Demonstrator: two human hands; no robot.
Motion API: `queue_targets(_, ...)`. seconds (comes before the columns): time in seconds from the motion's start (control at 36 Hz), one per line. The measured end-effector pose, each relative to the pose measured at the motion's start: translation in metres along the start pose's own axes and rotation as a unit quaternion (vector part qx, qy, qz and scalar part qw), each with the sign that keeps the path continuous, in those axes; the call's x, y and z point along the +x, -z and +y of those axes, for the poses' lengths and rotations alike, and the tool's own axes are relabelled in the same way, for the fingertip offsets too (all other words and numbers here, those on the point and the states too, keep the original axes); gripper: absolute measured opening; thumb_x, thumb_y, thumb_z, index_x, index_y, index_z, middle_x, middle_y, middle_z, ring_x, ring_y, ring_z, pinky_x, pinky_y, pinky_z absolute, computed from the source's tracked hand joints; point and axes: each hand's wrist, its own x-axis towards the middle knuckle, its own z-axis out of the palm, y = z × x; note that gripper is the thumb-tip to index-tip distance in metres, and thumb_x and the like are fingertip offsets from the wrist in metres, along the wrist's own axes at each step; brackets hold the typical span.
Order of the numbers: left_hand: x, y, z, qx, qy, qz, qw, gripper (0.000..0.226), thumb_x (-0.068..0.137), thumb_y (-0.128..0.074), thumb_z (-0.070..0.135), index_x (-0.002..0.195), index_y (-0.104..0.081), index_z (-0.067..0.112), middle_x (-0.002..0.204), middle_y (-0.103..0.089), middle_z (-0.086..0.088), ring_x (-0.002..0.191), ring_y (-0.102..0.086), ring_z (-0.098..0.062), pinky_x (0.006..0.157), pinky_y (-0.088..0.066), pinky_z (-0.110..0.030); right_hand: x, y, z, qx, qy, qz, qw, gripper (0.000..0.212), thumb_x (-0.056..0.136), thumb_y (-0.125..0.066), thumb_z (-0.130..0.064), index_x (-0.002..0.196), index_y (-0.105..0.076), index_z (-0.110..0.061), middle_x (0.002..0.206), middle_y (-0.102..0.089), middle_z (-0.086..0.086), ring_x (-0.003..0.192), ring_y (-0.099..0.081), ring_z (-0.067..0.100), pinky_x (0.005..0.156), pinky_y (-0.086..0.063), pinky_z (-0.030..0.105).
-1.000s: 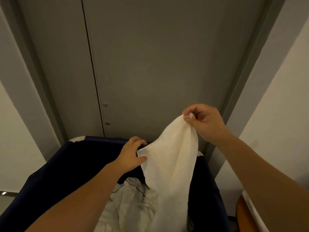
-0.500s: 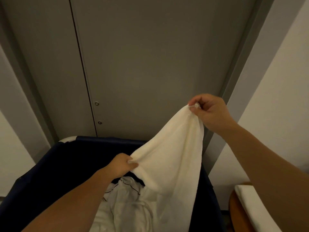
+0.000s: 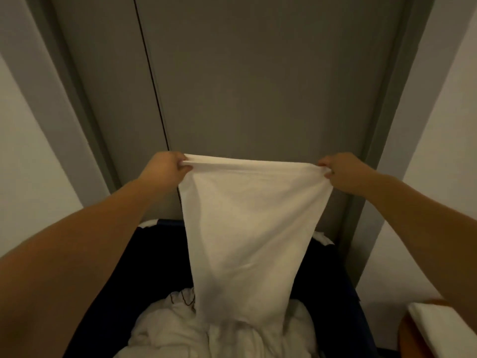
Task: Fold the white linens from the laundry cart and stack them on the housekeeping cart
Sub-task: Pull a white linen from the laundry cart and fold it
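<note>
The white linen point(image 3: 253, 228) hangs spread in front of me, its top edge pulled into a nearly level band between my two hands. From that edge it narrows as it drops, and its lower end runs down into the pile of white linens point(image 3: 167, 329) below, so it is not clear of the heap.

My left hand point(image 3: 165, 167) grips the left top corner: the fingers point(image 3: 182, 161) are curled tight, with the cloth bunched between them and my thumb. My right hand point(image 3: 343, 174) grips the right top corner the same way, its fingers point(image 3: 324, 164) closed over a small gather of fabric. Both corners sit right at my fingertips, not deep in my palms. My arms reach forward, well apart, at about the same height.

Beneath the linen stands the laundry cart point(image 3: 160, 254), dark navy, with the crumpled pile lying inside it; one piece there shows a thin dark trim line. A scrap of white lies over the cart's far right rim.

Behind everything is a grey door point(image 3: 258, 86) with a vertical seam left of centre, set between pale walls. At the lower right edge, a folded white piece point(image 3: 438, 326) rests on a brown rounded surface point(image 3: 410, 337).
</note>
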Motion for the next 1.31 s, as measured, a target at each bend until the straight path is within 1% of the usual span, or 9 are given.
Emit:
queue_targets(0.17,-0.002,0.047,0.022,0.001,0.04,0.101,0.994,0.025,0.096,-0.058,0.02,0.112,-0.069,0.005,0.1,-0.067,-0.019,0.09,-0.064,-0.034,0.087,-0.052,-0.04,0.018,0.032,-0.019,-0.008,0.033,0.116,0.993,0.025,0.088,-0.05,0.001,0.11,-0.062,-0.005,0.108,-0.063,0.018,0.094,-0.056,0.031,0.082,-0.047,0.037)
queue_targets(0.28,-0.014,0.059,0.031,-0.04,0.069,0.154,0.985,0.021,0.095,-0.058,0.016,0.109,-0.069,0.004,0.088,-0.067,-0.015,0.072,-0.065,-0.029,0.076,-0.056,-0.036,0.022,0.049,-0.025,0.037,0.062,0.236,0.969,0.024,0.082,-0.051,0.006,0.099,-0.067,0.001,0.101,-0.065,0.023,0.096,-0.059,0.039,0.082,-0.047,0.038)
queue_targets(0.39,-0.033,0.051,0.033,0.045,0.118,0.037,0.991,0.023,0.096,-0.056,0.016,0.109,-0.068,0.003,0.089,-0.065,-0.015,0.071,-0.063,-0.027,0.071,-0.055,-0.036,0.022,0.032,-0.025,-0.033,0.049,0.085,0.995,0.027,0.084,-0.049,0.001,0.102,-0.068,-0.007,0.104,-0.067,0.015,0.092,-0.06,0.031,0.08,-0.05,0.035)
queue_targets(0.47,-0.04,0.051,0.034,0.016,0.157,0.045,0.986,0.02,0.094,-0.059,0.014,0.108,-0.068,0.002,0.09,-0.066,-0.015,0.071,-0.066,-0.027,0.075,-0.059,-0.038,0.022,0.031,-0.024,-0.039,0.056,0.082,0.994,0.025,0.087,-0.047,0.0,0.099,-0.067,-0.009,0.102,-0.066,0.014,0.081,-0.054,0.025,0.072,-0.042,0.028)
queue_targets(0.64,-0.049,0.055,0.045,-0.072,0.184,0.079,0.977,0.022,0.094,-0.059,0.011,0.112,-0.067,0.003,0.086,-0.067,-0.015,0.073,-0.069,-0.03,0.075,-0.06,-0.04,0.01,0.051,-0.015,-0.063,0.079,0.075,0.992,0.033,0.085,-0.046,0.003,0.108,-0.067,-0.008,0.111,-0.065,0.014,0.102,-0.059,0.031,0.08,-0.044,0.03)
queue_targets(0.83,-0.049,0.07,0.071,-0.189,0.134,0.163,0.959,0.009,0.094,-0.059,0.012,0.099,-0.064,0.007,0.085,-0.067,-0.012,0.052,-0.066,-0.01,0.048,-0.053,-0.015,-0.036,0.095,-0.013,-0.091,0.053,0.092,0.99,0.033,0.087,-0.05,0.0,0.112,-0.069,-0.012,0.105,-0.066,0.01,0.093,-0.059,0.027,0.087,-0.05,0.036)
queue_targets(0.94,-0.044,0.086,0.082,-0.255,0.077,0.166,0.949,0.005,0.091,-0.06,0.005,0.091,-0.064,0.008,0.087,-0.068,-0.017,0.049,-0.066,-0.008,0.052,-0.057,-0.018,-0.069,0.121,-0.014,-0.125,-0.01,0.157,0.98,0.029,0.087,-0.053,-0.011,0.107,-0.071,-0.023,0.093,-0.065,0.001,0.088,-0.06,0.023,0.082,-0.054,0.039)
queue_targets(1.17,-0.041,0.119,0.117,-0.349,-0.028,0.133,0.927,0.012,0.092,-0.056,0.0,0.094,-0.063,0.009,0.095,-0.066,-0.019,0.065,-0.068,-0.02,0.06,-0.059,-0.023,-0.136,0.175,-0.028,-0.072,-0.118,0.25,0.958,0.028,0.086,-0.054,-0.002,0.107,-0.071,-0.008,0.102,-0.064,0.011,0.093,-0.058,0.03,0.083,-0.048,0.036)
queue_targets(1.31,-0.043,0.136,0.159,-0.423,-0.086,0.114,0.895,0.016,0.091,-0.057,-0.001,0.095,-0.061,0.013,0.086,-0.065,-0.007,0.064,-0.068,-0.015,0.067,-0.061,-0.029,-0.197,0.212,-0.033,-0.004,-0.203,0.31,0.929,0.024,0.081,-0.059,0.007,0.101,-0.07,-0.001,0.088,-0.067,0.013,0.074,-0.066,0.03,0.069,-0.057,0.035)
